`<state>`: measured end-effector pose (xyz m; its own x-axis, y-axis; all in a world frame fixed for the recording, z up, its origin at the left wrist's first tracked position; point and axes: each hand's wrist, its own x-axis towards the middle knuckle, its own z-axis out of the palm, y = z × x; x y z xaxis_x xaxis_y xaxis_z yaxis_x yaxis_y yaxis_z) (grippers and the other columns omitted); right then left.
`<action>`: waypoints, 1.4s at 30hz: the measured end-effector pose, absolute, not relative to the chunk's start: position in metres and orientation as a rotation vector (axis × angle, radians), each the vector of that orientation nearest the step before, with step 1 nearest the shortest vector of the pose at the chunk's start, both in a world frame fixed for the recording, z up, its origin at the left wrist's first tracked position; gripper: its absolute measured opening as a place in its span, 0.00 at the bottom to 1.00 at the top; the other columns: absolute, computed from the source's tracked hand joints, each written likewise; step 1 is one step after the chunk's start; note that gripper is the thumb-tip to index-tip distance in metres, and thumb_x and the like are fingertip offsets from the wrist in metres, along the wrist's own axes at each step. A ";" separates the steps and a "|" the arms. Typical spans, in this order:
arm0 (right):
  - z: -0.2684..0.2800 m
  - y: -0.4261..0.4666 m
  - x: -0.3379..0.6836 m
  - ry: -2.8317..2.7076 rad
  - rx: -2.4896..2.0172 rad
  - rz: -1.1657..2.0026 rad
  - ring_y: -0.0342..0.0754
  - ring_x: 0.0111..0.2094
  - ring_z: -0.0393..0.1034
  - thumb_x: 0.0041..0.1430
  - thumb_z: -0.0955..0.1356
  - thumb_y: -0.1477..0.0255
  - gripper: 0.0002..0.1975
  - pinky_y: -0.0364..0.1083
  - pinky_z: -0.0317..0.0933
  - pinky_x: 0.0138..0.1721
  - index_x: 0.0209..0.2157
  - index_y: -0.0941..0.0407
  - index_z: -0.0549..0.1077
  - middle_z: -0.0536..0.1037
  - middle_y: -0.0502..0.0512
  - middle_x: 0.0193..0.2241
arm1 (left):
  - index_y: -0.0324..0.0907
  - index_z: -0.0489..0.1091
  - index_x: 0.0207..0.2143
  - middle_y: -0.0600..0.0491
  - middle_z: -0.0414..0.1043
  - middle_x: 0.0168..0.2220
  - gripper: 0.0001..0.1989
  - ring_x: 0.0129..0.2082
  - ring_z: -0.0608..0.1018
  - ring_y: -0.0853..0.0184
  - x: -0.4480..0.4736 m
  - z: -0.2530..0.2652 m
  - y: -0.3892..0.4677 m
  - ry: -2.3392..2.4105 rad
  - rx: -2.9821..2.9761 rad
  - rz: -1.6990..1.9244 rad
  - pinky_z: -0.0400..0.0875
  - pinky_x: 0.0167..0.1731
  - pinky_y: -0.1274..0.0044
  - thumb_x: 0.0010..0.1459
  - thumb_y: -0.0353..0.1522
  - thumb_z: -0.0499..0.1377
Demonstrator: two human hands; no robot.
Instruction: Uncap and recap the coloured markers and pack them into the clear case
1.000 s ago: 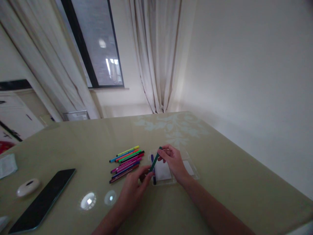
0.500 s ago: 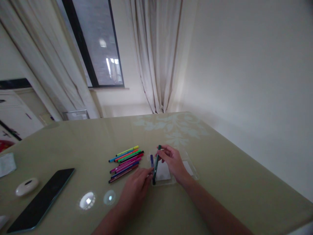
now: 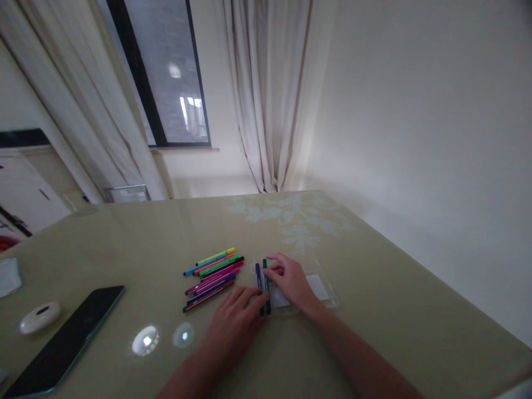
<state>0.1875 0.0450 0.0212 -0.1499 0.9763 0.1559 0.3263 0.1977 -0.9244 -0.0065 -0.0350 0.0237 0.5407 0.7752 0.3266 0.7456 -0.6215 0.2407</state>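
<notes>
A clear plastic case (image 3: 332,293) lies open on the table with a white card (image 3: 318,287) in it. Along its left side a dark blue marker (image 3: 258,274) and a dark green marker (image 3: 266,277) lie side by side, pointing away from me. My left hand (image 3: 236,316) is flat with fingers stretched out, its fingertips over the near ends of both markers. My right hand (image 3: 288,279) hovers over the case, thumb and forefinger parted beside the green marker's far end. Left of the case is a loose row of several coloured markers, among them a yellow marker (image 3: 216,256).
On the left of the table (image 3: 394,310) lie a black phone-like slab (image 3: 68,338), a white oval object (image 3: 40,318) and a whitish packet (image 3: 9,277). A wall (image 3: 436,138) runs along the right edge; curtains (image 3: 270,100) hang beyond the far edge.
The green marker, tilted in my right hand before, now lies down beside the blue one. My right fingers have loosened, and my left hand has slid right over the markers' near ends.
</notes>
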 end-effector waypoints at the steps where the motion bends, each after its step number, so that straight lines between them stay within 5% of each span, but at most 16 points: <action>1: 0.022 0.044 0.187 -1.674 -1.273 0.936 0.50 0.33 0.80 0.57 0.73 0.72 0.17 0.47 0.72 0.37 0.49 0.57 0.77 0.83 0.54 0.32 | 0.47 0.72 0.57 0.48 0.77 0.54 0.22 0.52 0.78 0.54 -0.006 0.024 -0.036 1.337 2.714 0.614 0.77 0.53 0.59 0.61 0.26 0.66; 6: 0.025 0.039 0.185 -1.895 -1.291 0.737 0.49 0.34 0.78 0.59 0.71 0.76 0.06 0.44 0.70 0.37 0.38 0.55 0.80 0.82 0.55 0.35 | 0.46 0.74 0.56 0.47 0.77 0.54 0.20 0.52 0.78 0.54 -0.004 0.024 -0.038 1.343 2.762 0.627 0.78 0.51 0.59 0.61 0.26 0.65; 16: 0.031 0.034 0.185 -2.127 -1.360 0.496 0.46 0.32 0.73 0.61 0.72 0.76 0.06 0.43 0.63 0.36 0.36 0.57 0.84 0.80 0.55 0.34 | 0.47 0.76 0.53 0.48 0.76 0.54 0.18 0.52 0.78 0.54 -0.004 0.023 -0.038 1.344 2.729 0.612 0.77 0.51 0.60 0.62 0.27 0.65; 25: 0.035 0.033 0.188 -2.095 -1.336 0.535 0.46 0.33 0.74 0.62 0.70 0.78 0.09 0.45 0.64 0.39 0.40 0.57 0.84 0.80 0.56 0.36 | 0.46 0.75 0.46 0.50 0.78 0.45 0.09 0.45 0.78 0.59 -0.028 0.030 -0.025 1.629 2.550 0.829 0.74 0.48 0.67 0.69 0.30 0.55; 30: 0.036 0.031 0.186 -2.031 -1.237 0.508 0.46 0.34 0.74 0.65 0.69 0.77 0.10 0.45 0.65 0.39 0.43 0.55 0.84 0.80 0.56 0.37 | 0.44 0.75 0.41 0.47 0.76 0.44 0.06 0.47 0.76 0.53 -0.050 0.036 -0.015 2.059 2.403 0.514 0.72 0.48 0.62 0.65 0.33 0.59; 37: 0.040 0.027 0.182 -1.999 -1.143 0.598 0.46 0.32 0.73 0.66 0.70 0.70 0.09 0.45 0.65 0.37 0.43 0.55 0.83 0.81 0.56 0.37 | 0.45 0.73 0.40 0.49 0.78 0.45 0.05 0.48 0.78 0.56 -0.043 0.035 -0.013 1.821 2.369 0.579 0.72 0.49 0.65 0.68 0.33 0.56; 42: 0.046 0.016 0.172 -1.946 -1.036 0.955 0.47 0.35 0.75 0.67 0.70 0.61 0.13 0.43 0.65 0.35 0.44 0.55 0.83 0.83 0.53 0.35 | 0.47 0.70 0.42 0.52 0.79 0.41 0.06 0.40 0.81 0.61 -0.027 0.032 -0.025 1.586 2.333 0.850 0.74 0.40 0.72 0.70 0.37 0.55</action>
